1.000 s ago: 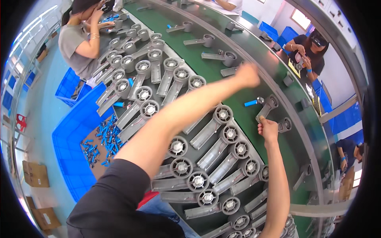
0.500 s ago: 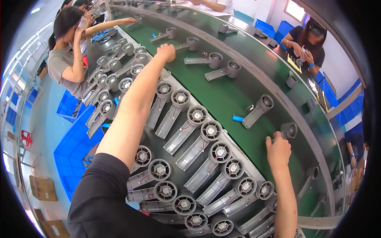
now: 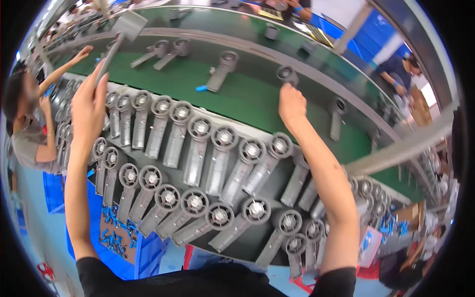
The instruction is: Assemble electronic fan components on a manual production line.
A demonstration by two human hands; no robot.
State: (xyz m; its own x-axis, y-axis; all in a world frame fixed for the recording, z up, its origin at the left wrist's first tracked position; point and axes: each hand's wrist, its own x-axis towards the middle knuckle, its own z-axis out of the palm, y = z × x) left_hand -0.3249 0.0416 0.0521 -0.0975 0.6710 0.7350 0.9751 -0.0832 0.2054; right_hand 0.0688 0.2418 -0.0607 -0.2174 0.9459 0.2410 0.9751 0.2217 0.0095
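Nearest the person, two rows of grey cast metal parts (image 3: 195, 158), each with a round head and a long handle, are being kept side by side on the table (image 3: 257, 242). A blue bin (image 3: 118, 232) of small blue pieces is being seen below the table edge on the left. Beyond the rows, the left hand (image 3: 89, 106) is being held raised, closed around the handle of one grey part (image 3: 121, 34) lifted above the green conveyor belt (image 3: 237, 99). The right hand (image 3: 292, 106) is being rested at the belt's near edge, just below a small round part (image 3: 287, 74); whether it is gripping anything cannot be told. Further parts are being carried on the belt, with other people at the far side.
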